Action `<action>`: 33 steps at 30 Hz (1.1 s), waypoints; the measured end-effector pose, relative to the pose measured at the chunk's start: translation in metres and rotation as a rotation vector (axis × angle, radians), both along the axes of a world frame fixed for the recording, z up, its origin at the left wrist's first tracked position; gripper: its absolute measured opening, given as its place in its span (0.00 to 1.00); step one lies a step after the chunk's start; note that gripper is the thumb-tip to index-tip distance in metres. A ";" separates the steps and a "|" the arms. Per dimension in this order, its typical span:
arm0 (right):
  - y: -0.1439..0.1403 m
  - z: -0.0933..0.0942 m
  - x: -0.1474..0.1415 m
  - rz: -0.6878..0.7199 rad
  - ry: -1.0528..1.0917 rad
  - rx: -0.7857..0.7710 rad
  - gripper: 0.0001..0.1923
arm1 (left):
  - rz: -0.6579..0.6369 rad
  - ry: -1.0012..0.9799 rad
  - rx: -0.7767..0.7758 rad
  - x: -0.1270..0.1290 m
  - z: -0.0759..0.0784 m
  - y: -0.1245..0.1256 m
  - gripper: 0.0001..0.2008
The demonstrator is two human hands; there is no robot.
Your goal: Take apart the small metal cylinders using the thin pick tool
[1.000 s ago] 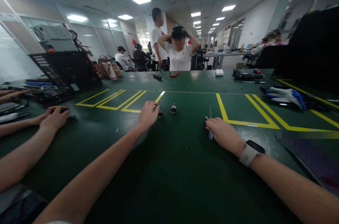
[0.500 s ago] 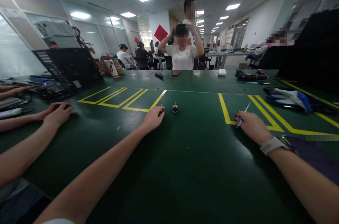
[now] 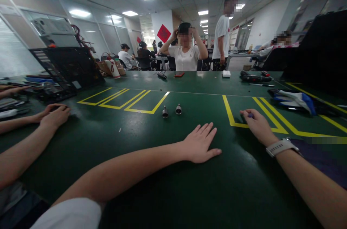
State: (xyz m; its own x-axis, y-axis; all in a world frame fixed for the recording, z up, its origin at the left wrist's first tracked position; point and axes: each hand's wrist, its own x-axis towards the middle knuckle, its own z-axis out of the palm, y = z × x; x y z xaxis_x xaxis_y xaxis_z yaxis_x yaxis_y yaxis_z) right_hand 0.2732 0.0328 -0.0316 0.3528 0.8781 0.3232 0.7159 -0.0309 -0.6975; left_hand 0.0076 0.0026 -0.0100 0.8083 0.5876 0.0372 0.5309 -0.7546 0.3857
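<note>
Head camera view: a person works bare-handed at a green table point(image 3: 151, 193), the left hand point(image 3: 202, 143) open and palm down over the bare surface, fingers spread and thumb pointing away to the right; whatever lies under the palm is hidden. The right hand point(image 3: 256, 124), a pale-strapped watch point(image 3: 282, 146) on its wrist, is curled around a purple handle point(image 3: 251, 115), only one end of which shows between the fingers. That hand is above the near edge of a yellow tape outline point(image 3: 228, 111); whether it touches the table cannot be told.

Beyond the left hand's fingertips and to their left, two small metal fittings stand near each other, apart from both hands: the left fitting point(image 3: 165, 113) shows its hollow end to the camera, and the right fitting point(image 3: 178, 109) is slightly farther back. More yellow tape point(image 3: 140, 111) marks the table to their left.

To the right, blue-and-white gloves point(image 3: 296, 100) lie in front of a dark power drill point(image 3: 252, 77). Along the far edge are a dark tool point(image 3: 162, 75), a red phone point(image 3: 179, 74) and a small white box point(image 3: 226, 73).

At left, a co-worker's hands point(image 3: 55, 116) rest together on the table. Across it, a person in a white shirt point(image 3: 187, 57) raises both hands to a dark cap point(image 3: 184, 27).
</note>
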 end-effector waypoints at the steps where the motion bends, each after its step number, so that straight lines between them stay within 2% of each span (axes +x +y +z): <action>1: 0.001 -0.002 0.001 -0.019 0.048 0.021 0.15 | 0.000 0.018 0.016 0.013 -0.002 0.008 0.39; 5: 0.008 -0.010 0.001 -0.086 0.216 0.110 0.13 | 0.035 0.072 0.072 0.070 -0.009 0.037 0.41; 10: 0.017 -0.017 -0.003 -0.142 0.391 0.218 0.11 | 0.068 0.084 0.143 0.131 -0.015 0.059 0.37; 14: 0.023 -0.019 -0.005 -0.187 0.467 0.275 0.09 | 0.072 0.089 0.130 0.156 -0.019 0.067 0.35; 19: 0.024 -0.020 -0.004 -0.217 0.429 0.296 0.08 | 0.043 -0.008 0.089 0.165 -0.019 0.070 0.35; 23: 0.018 -0.017 -0.001 -0.168 0.255 0.227 0.11 | 0.065 -0.092 0.111 0.159 -0.015 0.072 0.35; 26: 0.012 -0.014 -0.004 -0.074 0.030 0.154 0.11 | 0.124 -0.157 0.148 0.136 -0.008 0.074 0.33; 30: 0.007 -0.010 -0.018 0.109 -0.283 0.119 0.09 | 0.227 -0.219 0.248 0.077 0.009 0.085 0.28; 33: 0.006 -0.009 -0.023 0.175 -0.441 0.085 0.10 | 0.384 -0.250 0.327 0.025 0.022 0.099 0.27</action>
State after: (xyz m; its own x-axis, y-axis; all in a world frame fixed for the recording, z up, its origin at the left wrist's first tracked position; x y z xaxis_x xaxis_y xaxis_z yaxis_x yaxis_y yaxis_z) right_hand 0.2498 0.0393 -0.0405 0.0152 0.8759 0.4822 0.9334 0.1605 -0.3209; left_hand 0.0330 0.1015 0.0122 0.4816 0.7635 0.4302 0.7136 -0.6266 0.3133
